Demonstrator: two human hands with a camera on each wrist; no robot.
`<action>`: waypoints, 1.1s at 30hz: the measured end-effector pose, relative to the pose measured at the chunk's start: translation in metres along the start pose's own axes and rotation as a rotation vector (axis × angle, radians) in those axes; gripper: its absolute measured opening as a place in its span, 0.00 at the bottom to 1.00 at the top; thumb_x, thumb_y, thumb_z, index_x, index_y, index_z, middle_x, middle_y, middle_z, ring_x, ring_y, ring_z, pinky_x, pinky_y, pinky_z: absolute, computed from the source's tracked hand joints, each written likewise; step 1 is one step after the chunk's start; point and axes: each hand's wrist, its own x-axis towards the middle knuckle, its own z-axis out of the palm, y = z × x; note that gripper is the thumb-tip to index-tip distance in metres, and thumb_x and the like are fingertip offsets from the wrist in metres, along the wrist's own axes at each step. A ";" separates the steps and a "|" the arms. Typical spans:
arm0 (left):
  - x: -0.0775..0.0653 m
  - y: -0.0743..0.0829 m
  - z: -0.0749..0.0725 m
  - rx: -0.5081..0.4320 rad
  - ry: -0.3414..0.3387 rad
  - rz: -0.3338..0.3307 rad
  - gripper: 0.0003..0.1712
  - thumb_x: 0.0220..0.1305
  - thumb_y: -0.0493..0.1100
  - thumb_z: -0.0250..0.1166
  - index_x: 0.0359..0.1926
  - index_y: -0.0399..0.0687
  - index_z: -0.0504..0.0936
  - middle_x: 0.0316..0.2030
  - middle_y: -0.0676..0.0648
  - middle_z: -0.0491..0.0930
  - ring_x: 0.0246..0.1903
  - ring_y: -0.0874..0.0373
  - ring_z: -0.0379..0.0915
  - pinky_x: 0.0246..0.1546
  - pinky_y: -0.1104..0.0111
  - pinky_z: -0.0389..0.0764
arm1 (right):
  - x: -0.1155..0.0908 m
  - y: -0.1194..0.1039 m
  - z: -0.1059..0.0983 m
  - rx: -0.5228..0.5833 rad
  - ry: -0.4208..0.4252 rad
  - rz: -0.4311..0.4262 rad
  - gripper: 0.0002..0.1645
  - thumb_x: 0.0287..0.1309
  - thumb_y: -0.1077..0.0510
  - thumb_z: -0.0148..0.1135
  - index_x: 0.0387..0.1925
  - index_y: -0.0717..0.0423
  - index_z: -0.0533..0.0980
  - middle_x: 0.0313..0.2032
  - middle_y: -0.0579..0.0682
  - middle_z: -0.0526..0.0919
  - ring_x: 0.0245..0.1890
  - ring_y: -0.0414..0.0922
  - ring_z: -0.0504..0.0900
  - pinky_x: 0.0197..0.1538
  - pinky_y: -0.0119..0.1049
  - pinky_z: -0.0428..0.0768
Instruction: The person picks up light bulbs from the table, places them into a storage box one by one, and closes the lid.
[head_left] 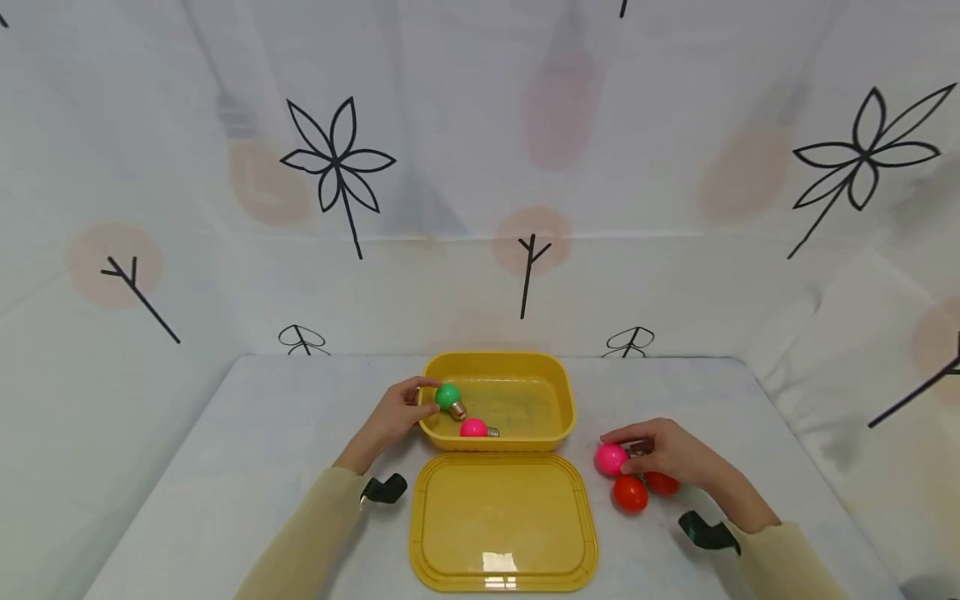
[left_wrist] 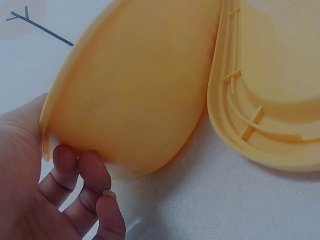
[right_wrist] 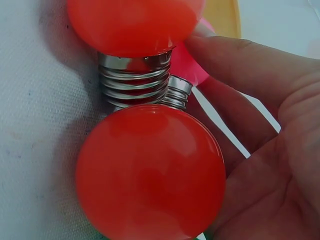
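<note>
Over the left rim of the yellow box, my left hand pinches a green light bulb between thumb and index finger. The bulb's metal base points down into the box, where a pink bulb lies. In the left wrist view the other fingers curl against the box's outer wall; the green bulb is hidden there. To the box's right, my right hand holds another pink bulb by its globe. Two red bulbs lie on the table beneath and beside this hand.
A flat yellow lid lies on the table in front of the box, close to its near edge. The white-clothed table runs back to a patterned white curtain. Dark wrist mounts jut out from both sleeves.
</note>
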 end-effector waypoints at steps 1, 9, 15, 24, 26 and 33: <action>0.000 0.000 0.000 0.000 -0.002 -0.001 0.21 0.61 0.37 0.70 0.55 0.53 0.82 0.25 0.48 0.64 0.25 0.55 0.62 0.24 0.70 0.66 | 0.000 0.000 0.000 -0.002 0.001 -0.003 0.24 0.55 0.57 0.73 0.54 0.56 0.82 0.50 0.54 0.83 0.49 0.54 0.79 0.44 0.31 0.81; -0.002 0.002 0.000 -0.013 -0.006 -0.003 0.20 0.62 0.37 0.69 0.56 0.53 0.81 0.25 0.48 0.64 0.25 0.55 0.62 0.25 0.70 0.66 | 0.001 -0.001 -0.001 -0.015 0.008 -0.010 0.23 0.55 0.56 0.73 0.54 0.54 0.83 0.51 0.52 0.84 0.50 0.54 0.79 0.45 0.29 0.80; -0.002 0.001 0.000 -0.007 -0.003 -0.005 0.21 0.62 0.37 0.69 0.56 0.53 0.82 0.26 0.47 0.65 0.25 0.55 0.63 0.25 0.70 0.67 | 0.001 -0.004 -0.002 -0.022 0.008 -0.009 0.23 0.57 0.57 0.71 0.55 0.56 0.82 0.51 0.52 0.84 0.50 0.54 0.79 0.46 0.30 0.80; -0.002 0.000 0.000 -0.013 -0.007 -0.010 0.21 0.62 0.37 0.69 0.56 0.53 0.82 0.26 0.47 0.66 0.25 0.55 0.63 0.25 0.69 0.67 | 0.001 -0.007 -0.001 0.102 0.035 0.011 0.25 0.56 0.59 0.72 0.56 0.59 0.80 0.53 0.59 0.81 0.49 0.55 0.80 0.44 0.37 0.84; -0.001 0.000 0.000 -0.015 -0.008 -0.007 0.21 0.62 0.37 0.69 0.56 0.53 0.82 0.26 0.47 0.66 0.24 0.55 0.63 0.25 0.70 0.67 | 0.001 -0.007 0.000 0.130 0.048 0.012 0.25 0.56 0.60 0.72 0.57 0.60 0.79 0.54 0.61 0.80 0.48 0.55 0.81 0.43 0.39 0.84; -0.001 -0.001 0.000 -0.019 -0.009 0.003 0.20 0.62 0.37 0.69 0.55 0.52 0.82 0.26 0.47 0.66 0.24 0.55 0.63 0.24 0.70 0.67 | 0.002 -0.006 0.001 0.143 0.099 0.018 0.26 0.57 0.60 0.71 0.57 0.60 0.78 0.56 0.63 0.78 0.50 0.57 0.81 0.43 0.39 0.84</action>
